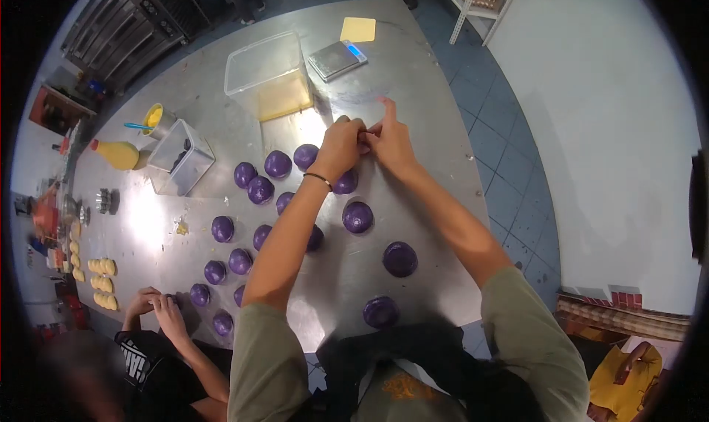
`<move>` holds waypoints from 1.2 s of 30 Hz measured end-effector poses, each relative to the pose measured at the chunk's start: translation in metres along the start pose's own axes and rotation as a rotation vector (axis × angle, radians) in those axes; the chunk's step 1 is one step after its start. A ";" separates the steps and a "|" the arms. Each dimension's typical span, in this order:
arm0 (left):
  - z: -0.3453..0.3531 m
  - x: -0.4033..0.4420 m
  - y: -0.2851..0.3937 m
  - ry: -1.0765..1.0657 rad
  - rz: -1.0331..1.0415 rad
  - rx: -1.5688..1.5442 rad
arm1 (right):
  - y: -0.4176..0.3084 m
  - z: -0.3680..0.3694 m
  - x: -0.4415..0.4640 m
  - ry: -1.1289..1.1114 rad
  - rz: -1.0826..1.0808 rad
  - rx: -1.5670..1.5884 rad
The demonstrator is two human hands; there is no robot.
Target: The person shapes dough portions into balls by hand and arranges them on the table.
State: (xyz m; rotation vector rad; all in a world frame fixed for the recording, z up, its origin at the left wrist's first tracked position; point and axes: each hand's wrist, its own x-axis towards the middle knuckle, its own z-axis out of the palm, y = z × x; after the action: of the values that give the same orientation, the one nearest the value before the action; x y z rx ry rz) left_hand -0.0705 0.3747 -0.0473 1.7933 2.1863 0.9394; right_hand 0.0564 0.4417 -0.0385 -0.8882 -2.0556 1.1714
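Note:
My left hand (343,147), with a dark band at the wrist, is closed, its fingertips meeting those of my right hand (391,143) above the metal table (436,200). The right hand pinches with thumb and fingers while one finger points up and away. Whatever lies between the fingertips is too small and hidden to name. Close under my left hand are shiny purple dough balls, one (345,181) partly covered by the hand and another (306,156) just left of it. A further ball (357,217) rests nearer to me, between my forearms.
Several more purple balls (260,190) spread leftward. Beyond my hands stand a clear tub (269,75), a digital scale (336,61) and a yellow card (358,29). At left are a smaller container (182,160), a yellow bottle (117,154) and a co-worker's hands (164,311).

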 end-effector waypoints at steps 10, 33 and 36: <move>-0.096 -0.032 0.094 -0.109 0.197 -0.159 | -0.045 -0.069 -0.062 0.021 0.138 0.415; -0.119 -0.300 0.152 0.263 -0.324 -0.273 | -0.121 0.022 -0.257 -0.668 0.845 1.485; -0.130 -0.317 0.155 0.329 -0.259 -0.175 | -0.128 0.036 -0.267 -0.683 0.890 1.279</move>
State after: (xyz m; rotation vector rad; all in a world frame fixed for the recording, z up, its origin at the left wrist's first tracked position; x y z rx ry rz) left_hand 0.0779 0.0459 0.0600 1.3155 2.3587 1.3906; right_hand 0.1552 0.1647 0.0140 -0.7044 -0.7038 3.0199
